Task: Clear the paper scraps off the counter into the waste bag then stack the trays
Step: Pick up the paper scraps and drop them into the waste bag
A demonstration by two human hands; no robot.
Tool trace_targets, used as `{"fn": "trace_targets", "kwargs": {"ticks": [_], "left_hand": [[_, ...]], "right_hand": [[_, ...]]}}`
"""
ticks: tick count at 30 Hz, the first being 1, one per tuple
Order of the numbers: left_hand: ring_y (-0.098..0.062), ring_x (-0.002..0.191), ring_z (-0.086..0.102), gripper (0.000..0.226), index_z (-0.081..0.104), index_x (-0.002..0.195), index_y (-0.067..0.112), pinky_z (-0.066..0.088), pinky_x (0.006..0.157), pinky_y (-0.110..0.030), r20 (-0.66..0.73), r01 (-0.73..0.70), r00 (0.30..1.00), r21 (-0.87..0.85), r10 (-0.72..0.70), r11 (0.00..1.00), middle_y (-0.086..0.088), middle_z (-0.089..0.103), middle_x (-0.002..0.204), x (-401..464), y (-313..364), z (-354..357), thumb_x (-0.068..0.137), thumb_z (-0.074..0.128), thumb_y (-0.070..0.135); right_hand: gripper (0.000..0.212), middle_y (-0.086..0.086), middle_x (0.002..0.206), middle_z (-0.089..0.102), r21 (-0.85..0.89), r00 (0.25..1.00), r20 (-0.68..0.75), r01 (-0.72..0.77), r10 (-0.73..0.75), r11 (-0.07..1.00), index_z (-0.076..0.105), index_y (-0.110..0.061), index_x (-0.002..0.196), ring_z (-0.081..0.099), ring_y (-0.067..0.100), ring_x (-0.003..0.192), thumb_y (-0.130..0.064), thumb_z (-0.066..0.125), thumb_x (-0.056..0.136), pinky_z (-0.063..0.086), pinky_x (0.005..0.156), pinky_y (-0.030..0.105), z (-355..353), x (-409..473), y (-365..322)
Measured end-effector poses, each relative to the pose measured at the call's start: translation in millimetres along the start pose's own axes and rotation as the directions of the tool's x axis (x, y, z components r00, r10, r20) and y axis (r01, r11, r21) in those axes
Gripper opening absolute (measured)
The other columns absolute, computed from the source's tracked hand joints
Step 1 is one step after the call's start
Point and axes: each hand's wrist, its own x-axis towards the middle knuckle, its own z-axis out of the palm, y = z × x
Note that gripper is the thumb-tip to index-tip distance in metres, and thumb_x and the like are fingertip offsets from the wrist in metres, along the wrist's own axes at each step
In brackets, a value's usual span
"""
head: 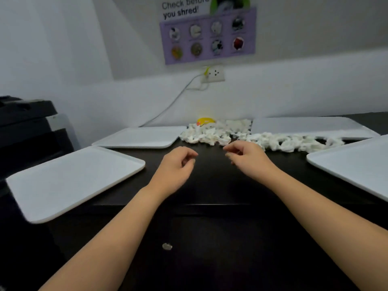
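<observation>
My arms are bare from the bottom edge of the view up to the wrists; no sleeve or cuff shows on either one. My left hand (175, 164) wears nothing I can see: no ring, no watch, no band, no glove. My right hand (244, 155) is just as plain. The forearms are smooth and slim, narrowing toward the wrists, with no marks or tattoos on the parts in view. My nails look short, and they seem to carry a dull, greyish tint, though the picture is too soft for me to be sure.
</observation>
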Motion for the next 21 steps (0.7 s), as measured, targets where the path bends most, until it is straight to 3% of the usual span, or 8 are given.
{"fn": "trace_targets", "kwargs": {"ticks": [5, 10, 14, 17, 21], "left_hand": [[0.001, 0.079, 0.053, 0.016, 0.064, 0.102, 0.019, 0.037, 0.071, -0.002, 0.121, -0.030, 0.992, -0.011, 0.031, 0.999, 0.010, 0.055, 0.092, 45, 14, 59, 0.089, 0.057, 0.012], [-0.005, 0.091, 0.053, 0.019, 0.062, 0.107, 0.018, 0.043, 0.086, -0.019, 0.197, -0.044, 0.979, -0.030, 0.049, 0.999, 0.007, 0.055, 0.100, 82, 25, 106, 0.089, 0.059, 0.020], [-0.006, 0.103, 0.045, 0.036, 0.057, 0.117, 0.022, 0.035, 0.092, -0.016, 0.217, -0.084, 0.971, -0.067, 0.097, 0.994, 0.007, 0.048, 0.108, 102, 34, 142, 0.084, 0.065, 0.035], [-0.009, 0.108, 0.039, 0.044, 0.053, 0.123, 0.026, 0.034, 0.095, -0.019, 0.250, -0.144, 0.956, -0.052, 0.152, 0.988, 0.007, 0.040, 0.111, 114, 35, 161, 0.083, 0.065, 0.040], [-0.012, 0.107, 0.040, 0.031, 0.061, 0.111, 0.018, 0.037, 0.094, -0.022, 0.237, -0.177, 0.956, -0.013, 0.175, 0.984, 0.003, 0.042, 0.110, 128, 25, 170, 0.084, 0.065, 0.033]], "right_hand": [[0.024, 0.002, 0.111, 0.065, -0.050, 0.980, -0.146, -0.146, 0.138, 0.988, 0.066, -0.011, 0.111, 0.058, 0.014, 0.102, -0.007, 0.053, 0.091, 0.038, 0.085, 0.019, -37, 5, 52], [0.035, 0.007, 0.119, 0.058, -0.121, 0.951, -0.246, -0.221, 0.186, 0.968, 0.062, -0.008, 0.116, 0.054, 0.017, 0.098, 0.004, 0.046, 0.087, 0.034, 0.082, 0.019, -51, 25, 77], [0.046, 0.009, 0.127, 0.051, -0.183, 0.944, -0.281, -0.230, 0.173, 0.956, 0.057, -0.005, 0.120, 0.050, 0.023, 0.114, 0.012, 0.042, 0.081, 0.033, 0.089, 0.019, -55, 43, 93], [0.047, 0.008, 0.125, 0.051, -0.223, 0.964, -0.236, -0.174, 0.120, 0.959, 0.057, -0.004, 0.120, 0.048, 0.022, 0.114, 0.014, 0.045, 0.078, 0.031, 0.088, 0.018, -52, 56, 102], [0.051, 0.006, 0.129, 0.050, -0.313, 0.980, -0.184, -0.130, 0.074, 0.941, 0.054, -0.006, 0.126, 0.036, 0.025, 0.119, 0.009, 0.045, 0.079, 0.028, 0.094, 0.021, -45, 69, 109]]}}
